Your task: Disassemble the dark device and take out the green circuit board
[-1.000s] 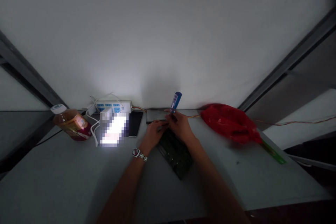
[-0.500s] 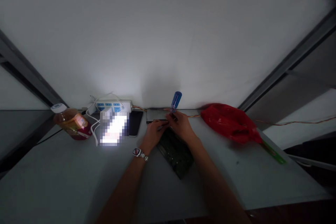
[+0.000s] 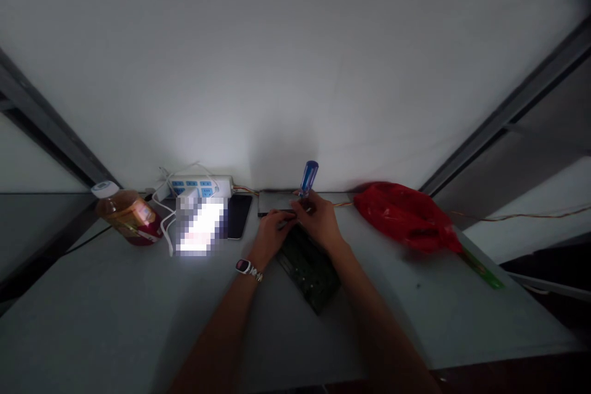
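Note:
My right hand (image 3: 318, 215) is closed around the lower part of a screwdriver with a blue handle (image 3: 309, 176), which stands nearly upright. Close beside it, the fingers of my left hand (image 3: 271, 233) are pinched together at the top end of a dark green circuit board (image 3: 311, 274); whatever they grip is too small and dark to make out. The board lies slanted on the table between my forearms. Behind my hands is a flat grey box (image 3: 273, 201) against the wall.
A white power strip (image 3: 224, 186) with cables, a bright blurred screen (image 3: 202, 228), a dark phone (image 3: 239, 217) and a tilted bottle (image 3: 129, 215) are on the left. To the right lies a red plastic bag (image 3: 401, 215) with a green strip (image 3: 482, 269) at its end.
The screwdriver handle has shifted very slightly left with my right hand. Otherwise both hands and the board look almost the same.

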`<action>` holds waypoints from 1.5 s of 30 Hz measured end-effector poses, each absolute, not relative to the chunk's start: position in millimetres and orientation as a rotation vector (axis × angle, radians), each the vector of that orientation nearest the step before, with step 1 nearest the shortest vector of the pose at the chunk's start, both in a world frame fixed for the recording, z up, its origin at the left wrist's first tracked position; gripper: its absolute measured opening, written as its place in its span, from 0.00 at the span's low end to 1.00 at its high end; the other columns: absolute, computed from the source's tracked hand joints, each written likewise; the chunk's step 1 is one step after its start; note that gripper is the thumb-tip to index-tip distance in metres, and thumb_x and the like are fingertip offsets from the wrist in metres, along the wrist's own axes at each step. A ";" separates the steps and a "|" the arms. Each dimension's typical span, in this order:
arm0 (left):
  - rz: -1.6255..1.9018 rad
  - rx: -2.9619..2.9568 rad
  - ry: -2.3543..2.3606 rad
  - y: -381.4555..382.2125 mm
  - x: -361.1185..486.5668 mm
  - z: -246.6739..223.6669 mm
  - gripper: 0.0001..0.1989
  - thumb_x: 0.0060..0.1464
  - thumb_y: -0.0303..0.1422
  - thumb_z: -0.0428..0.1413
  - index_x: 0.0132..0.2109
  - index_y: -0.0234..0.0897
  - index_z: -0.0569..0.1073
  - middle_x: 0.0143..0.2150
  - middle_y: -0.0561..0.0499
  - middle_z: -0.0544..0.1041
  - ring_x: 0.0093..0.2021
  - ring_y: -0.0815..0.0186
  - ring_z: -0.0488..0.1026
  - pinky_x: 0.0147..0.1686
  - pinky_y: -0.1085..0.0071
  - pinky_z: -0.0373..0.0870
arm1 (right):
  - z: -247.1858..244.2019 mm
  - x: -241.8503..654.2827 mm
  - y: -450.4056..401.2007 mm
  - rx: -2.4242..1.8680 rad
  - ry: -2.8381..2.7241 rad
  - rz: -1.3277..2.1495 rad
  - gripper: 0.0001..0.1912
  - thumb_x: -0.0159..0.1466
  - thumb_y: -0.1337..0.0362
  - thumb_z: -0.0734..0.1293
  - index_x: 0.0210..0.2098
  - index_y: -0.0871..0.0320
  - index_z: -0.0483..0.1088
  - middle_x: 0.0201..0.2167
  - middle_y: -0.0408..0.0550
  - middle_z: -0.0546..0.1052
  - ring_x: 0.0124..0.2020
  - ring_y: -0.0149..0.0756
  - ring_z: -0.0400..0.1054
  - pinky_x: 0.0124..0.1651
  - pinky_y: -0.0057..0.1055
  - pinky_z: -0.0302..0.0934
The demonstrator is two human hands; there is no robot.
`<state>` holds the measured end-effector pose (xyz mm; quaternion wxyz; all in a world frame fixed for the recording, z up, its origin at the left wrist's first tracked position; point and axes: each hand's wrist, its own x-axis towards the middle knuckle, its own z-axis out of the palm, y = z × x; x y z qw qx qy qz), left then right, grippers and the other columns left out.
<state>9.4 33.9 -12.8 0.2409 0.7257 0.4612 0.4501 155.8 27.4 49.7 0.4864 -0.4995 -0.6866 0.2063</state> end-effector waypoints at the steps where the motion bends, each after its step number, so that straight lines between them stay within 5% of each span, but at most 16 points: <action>1: 1.237 1.989 1.267 34.8 9.7 -14.3 0.07 0.58 0.31 0.60 0.43 0.39 0.81 0.38 0.48 0.80 0.39 0.63 0.77 0.47 0.65 0.72 | 50.8 153.5 25.2 -1.215 -1.582 0.507 0.12 0.63 0.55 0.68 0.40 0.56 0.72 0.27 0.44 0.78 0.26 0.34 0.72 0.28 0.28 0.65; 10: 1.267 2.018 1.283 35.4 11.0 -18.4 0.06 0.57 0.30 0.60 0.42 0.38 0.81 0.36 0.49 0.78 0.35 0.65 0.74 0.41 0.68 0.72 | 56.1 140.8 20.1 -1.192 -1.367 0.480 0.15 0.62 0.50 0.68 0.37 0.55 0.67 0.27 0.43 0.76 0.23 0.32 0.71 0.25 0.26 0.65; 23: 1.280 2.006 1.175 37.7 9.2 -21.7 0.06 0.58 0.34 0.60 0.41 0.38 0.80 0.38 0.49 0.80 0.38 0.65 0.76 0.43 0.67 0.73 | 56.0 157.2 26.7 -0.901 -1.543 0.890 0.14 0.66 0.49 0.63 0.37 0.53 0.62 0.28 0.40 0.73 0.22 0.28 0.64 0.25 0.25 0.63; 36: 1.246 1.990 1.081 37.8 9.2 -19.6 0.08 0.60 0.34 0.57 0.42 0.37 0.80 0.40 0.47 0.82 0.39 0.62 0.79 0.44 0.66 0.74 | 48.3 134.4 19.2 -1.247 -1.336 0.373 0.14 0.63 0.50 0.67 0.34 0.53 0.65 0.24 0.41 0.76 0.20 0.32 0.70 0.24 0.27 0.63; 45: 1.155 2.063 1.135 40.8 8.4 -24.4 0.09 0.61 0.35 0.56 0.45 0.39 0.79 0.43 0.48 0.82 0.42 0.62 0.78 0.46 0.66 0.73 | 52.3 146.6 20.2 -1.125 -1.480 0.617 0.14 0.67 0.49 0.62 0.40 0.53 0.65 0.27 0.44 0.77 0.22 0.32 0.70 0.26 0.27 0.65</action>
